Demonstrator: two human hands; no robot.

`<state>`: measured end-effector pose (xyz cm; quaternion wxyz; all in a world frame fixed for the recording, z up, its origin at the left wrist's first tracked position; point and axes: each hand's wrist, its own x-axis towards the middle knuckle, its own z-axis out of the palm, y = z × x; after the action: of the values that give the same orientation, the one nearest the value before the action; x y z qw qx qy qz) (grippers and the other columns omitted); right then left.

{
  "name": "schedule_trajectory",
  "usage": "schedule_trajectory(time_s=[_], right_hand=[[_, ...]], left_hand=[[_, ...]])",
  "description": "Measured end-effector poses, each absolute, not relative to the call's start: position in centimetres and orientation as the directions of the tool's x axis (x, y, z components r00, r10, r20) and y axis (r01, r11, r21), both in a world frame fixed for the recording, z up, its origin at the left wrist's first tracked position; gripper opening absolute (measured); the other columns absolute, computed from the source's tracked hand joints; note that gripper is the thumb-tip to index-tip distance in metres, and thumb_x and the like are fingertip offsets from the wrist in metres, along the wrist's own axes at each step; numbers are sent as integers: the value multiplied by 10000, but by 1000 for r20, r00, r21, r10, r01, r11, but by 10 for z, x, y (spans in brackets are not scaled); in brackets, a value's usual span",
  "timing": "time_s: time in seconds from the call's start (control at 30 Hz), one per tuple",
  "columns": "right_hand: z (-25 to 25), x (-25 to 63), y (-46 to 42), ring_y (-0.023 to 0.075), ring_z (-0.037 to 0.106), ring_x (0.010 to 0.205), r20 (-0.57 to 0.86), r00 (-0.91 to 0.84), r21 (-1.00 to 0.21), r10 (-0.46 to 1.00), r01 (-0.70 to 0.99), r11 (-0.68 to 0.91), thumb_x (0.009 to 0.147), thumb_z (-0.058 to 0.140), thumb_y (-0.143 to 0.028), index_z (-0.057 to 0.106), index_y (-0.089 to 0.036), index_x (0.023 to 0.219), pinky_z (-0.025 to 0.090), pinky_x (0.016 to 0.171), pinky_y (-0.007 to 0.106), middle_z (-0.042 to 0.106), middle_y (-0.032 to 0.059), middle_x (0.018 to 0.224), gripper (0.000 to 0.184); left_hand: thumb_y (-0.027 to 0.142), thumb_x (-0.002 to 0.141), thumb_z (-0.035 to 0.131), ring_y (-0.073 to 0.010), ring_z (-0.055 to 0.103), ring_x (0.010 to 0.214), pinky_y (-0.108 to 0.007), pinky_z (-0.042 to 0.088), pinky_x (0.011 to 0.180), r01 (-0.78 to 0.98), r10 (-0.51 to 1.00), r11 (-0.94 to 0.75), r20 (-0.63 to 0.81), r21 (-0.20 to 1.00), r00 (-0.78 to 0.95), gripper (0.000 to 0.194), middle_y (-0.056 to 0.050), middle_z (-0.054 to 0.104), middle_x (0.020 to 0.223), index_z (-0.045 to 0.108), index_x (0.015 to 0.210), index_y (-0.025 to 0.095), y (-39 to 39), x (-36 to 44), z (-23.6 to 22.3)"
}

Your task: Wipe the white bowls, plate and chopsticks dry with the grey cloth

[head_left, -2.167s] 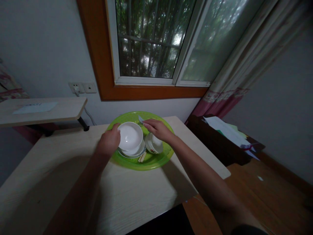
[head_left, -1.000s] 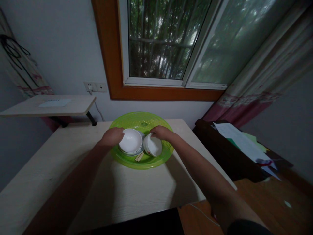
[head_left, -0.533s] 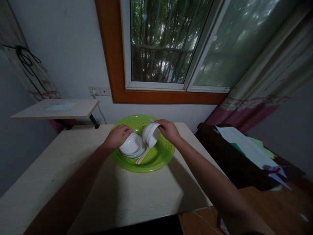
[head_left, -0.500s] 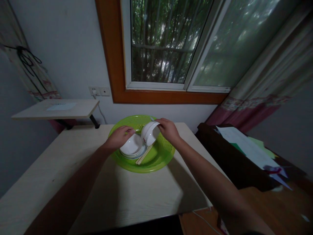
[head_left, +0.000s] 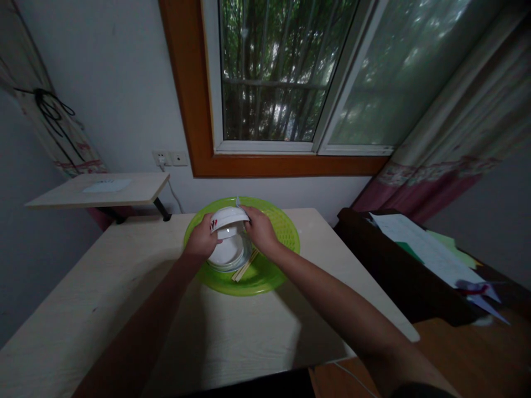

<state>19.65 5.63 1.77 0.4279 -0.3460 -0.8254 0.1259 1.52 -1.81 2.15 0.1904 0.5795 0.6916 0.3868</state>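
Observation:
A white bowl with small red marks hangs tilted above the dishes, gripped at its sides by both hands. My left hand closes on its left edge; my right hand closes on its right edge. A second white rim shows just beneath it, and whether that is another nested bowl I cannot tell. Below lies a stack of white dishes with a bowl on top. Light wooden chopsticks rest to its right. All this is in a green plastic basket. A thin pale tip pokes up by my right fingers.
The basket stands on a pale wooden table. A small raised shelf with a paper on it stands at the back left. Beyond the table's right edge is a dark piece of furniture bearing papers. A window is behind.
My right hand has carried the bowl leftward over the stack. My left hand, apart from it before, has taken hold of its left side. The view has shifted slightly.

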Motion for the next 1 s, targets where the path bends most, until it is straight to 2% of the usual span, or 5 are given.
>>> schedule_trajectory(time_s=[0.17,0.33,0.5,0.67,1.0], right_hand=[[18,193,43,258,569,1277,626,-535,-281,568,525,804,943,489,-92,519,-211,1447,452,1108,425,598,99,1407,518],[18,190,38,266,451,1398,641,-640,-110,424,470,876,969,519,-118,457,-262,1494,370,1188,463,504,76,1508,548],[12,192,45,225,432,1409,714,-592,-174,374,368,914,957,476,-86,425,-291,1508,349,1200,469,502,53,1506,590],[11,197,50,249,457,1376,761,-494,-304,421,301,904,888,540,-80,385,-255,1529,379,1170,488,492,111,1491,682],[12,196,50,286,326,1473,678,-478,-464,559,311,829,866,718,-316,365,-319,1532,321,1188,527,333,107,1593,753]], left_hand=[[94,817,516,-317,689,1081,-426,519,983,893,950,92,229,440,-211,535,-160,724,1134,541,1347,157,-22,21,31],[93,820,475,-339,703,1032,-443,527,939,939,946,117,252,322,-205,556,-183,725,1099,511,1374,131,-20,28,31],[56,799,452,-317,666,1144,-426,500,1009,919,919,77,329,387,-216,637,-185,690,1234,456,1433,119,-18,22,23],[77,789,483,-294,615,1237,-407,467,1073,869,864,-3,439,495,-248,675,-141,644,1346,435,1459,149,-19,15,20],[118,815,502,-281,624,1206,-391,485,1033,822,854,-55,453,566,-255,594,-118,666,1296,478,1404,192,-15,8,17]])
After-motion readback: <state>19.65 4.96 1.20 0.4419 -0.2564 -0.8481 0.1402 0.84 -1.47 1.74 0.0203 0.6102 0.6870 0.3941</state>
